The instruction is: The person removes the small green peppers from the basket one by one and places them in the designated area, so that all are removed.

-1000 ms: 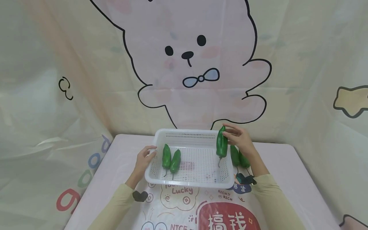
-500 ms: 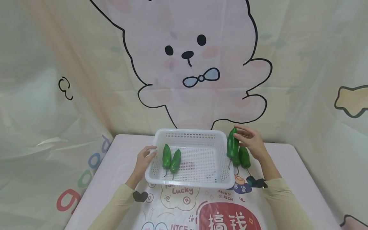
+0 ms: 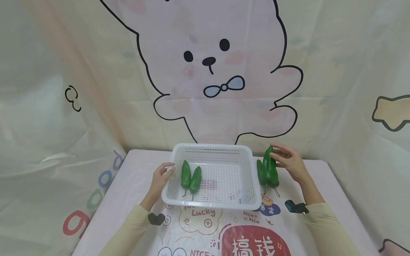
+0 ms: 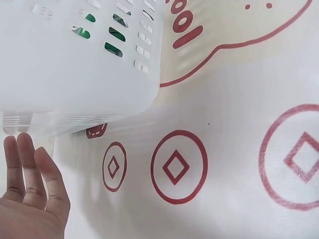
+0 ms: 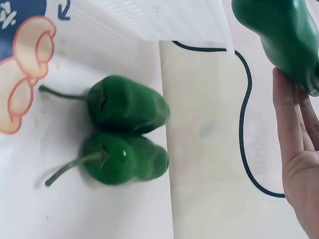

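In the head view, my right hand (image 3: 289,163) pinches a long green chili pepper (image 3: 268,163) near its tip, stem end down. It hangs right of the white plastic basket (image 3: 224,205), in front of one of two peppers on the table. The right wrist view shows those two green peppers (image 5: 127,105) lying side by side, stems pointing the same way. At the basket's left side is my left hand (image 3: 161,179), its straight, relaxed fingers at the rim. Inside the basket lie two more green peppers (image 3: 195,179), towards its left side.
The basket stands on a table under a printed cloth (image 3: 198,227) with red and coloured drawings. A curtain with a cartoon bear (image 3: 211,106) hangs behind the table's back edge. Dark wrist pieces (image 3: 296,207) show below the hands.
My right hand has moved rightward with its pepper, from above the basket's right end to over the two peppers outside. The left hand and the basket stay where they were.
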A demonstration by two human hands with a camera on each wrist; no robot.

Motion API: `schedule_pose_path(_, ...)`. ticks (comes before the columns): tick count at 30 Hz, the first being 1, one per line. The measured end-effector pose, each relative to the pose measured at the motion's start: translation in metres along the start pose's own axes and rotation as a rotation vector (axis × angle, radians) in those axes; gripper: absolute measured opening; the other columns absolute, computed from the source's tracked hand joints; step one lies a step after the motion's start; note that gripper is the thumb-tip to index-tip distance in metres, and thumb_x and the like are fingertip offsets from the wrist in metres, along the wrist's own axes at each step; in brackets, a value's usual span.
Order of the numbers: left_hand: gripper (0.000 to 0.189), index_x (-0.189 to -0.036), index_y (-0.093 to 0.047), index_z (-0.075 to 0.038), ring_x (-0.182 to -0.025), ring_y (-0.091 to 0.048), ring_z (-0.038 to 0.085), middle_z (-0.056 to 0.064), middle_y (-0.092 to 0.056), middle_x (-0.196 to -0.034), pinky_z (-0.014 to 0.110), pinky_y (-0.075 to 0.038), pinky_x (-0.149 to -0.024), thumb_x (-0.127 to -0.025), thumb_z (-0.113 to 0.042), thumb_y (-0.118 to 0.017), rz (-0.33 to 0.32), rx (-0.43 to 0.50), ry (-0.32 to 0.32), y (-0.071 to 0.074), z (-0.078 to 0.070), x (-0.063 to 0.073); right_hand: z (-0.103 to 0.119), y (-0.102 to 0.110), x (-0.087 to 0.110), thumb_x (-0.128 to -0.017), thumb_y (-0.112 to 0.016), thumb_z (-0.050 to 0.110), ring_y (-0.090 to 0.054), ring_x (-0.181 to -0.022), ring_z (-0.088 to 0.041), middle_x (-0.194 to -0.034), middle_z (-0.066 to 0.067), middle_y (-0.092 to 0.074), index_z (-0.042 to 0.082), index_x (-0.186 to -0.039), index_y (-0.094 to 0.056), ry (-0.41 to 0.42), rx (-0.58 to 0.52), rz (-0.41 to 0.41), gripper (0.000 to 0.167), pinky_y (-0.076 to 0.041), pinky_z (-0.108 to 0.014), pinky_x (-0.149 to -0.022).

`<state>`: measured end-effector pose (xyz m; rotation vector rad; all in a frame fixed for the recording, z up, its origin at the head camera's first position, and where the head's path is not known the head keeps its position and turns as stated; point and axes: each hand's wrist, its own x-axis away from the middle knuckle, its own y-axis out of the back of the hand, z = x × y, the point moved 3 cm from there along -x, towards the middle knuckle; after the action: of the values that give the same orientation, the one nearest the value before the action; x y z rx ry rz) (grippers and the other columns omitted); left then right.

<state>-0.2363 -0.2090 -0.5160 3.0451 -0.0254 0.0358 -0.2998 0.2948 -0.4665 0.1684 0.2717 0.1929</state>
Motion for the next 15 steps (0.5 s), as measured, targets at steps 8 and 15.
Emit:
schedule_pose_path(8,0.035,-0.139,-0.050,0.002,-0.118,-0.055,0.055,0.031,-0.050,-0.133,0.056,-0.057,-0.091,-0.107,-0.012,-0.053,0.006,0.002,-0.016,-0.001,0.001,0.001,-0.010,0.019,0.013,-0.098,-0.068,0.003,-0.071,-0.098,-0.013,-0.120,-0.017,-0.067,0.004,-0.141,-0.059,0.002,0.089,-0.022,0.044,-0.064,-0.033,-0.073)
schedule_pose_path(15,0.034,-0.138,-0.051,0.001,-0.117,-0.055,0.055,0.030,-0.050,-0.132,0.057,-0.057,-0.091,-0.107,-0.012,-0.053,-0.001,0.000,-0.020,-0.001,0.003,0.000,-0.018,0.033,0.023,-0.097,-0.071,0.008,-0.071,-0.096,-0.012,-0.118,-0.013,-0.068,0.005,-0.139,-0.061,-0.049,0.124,-0.059,0.043,-0.064,-0.033,-0.072)
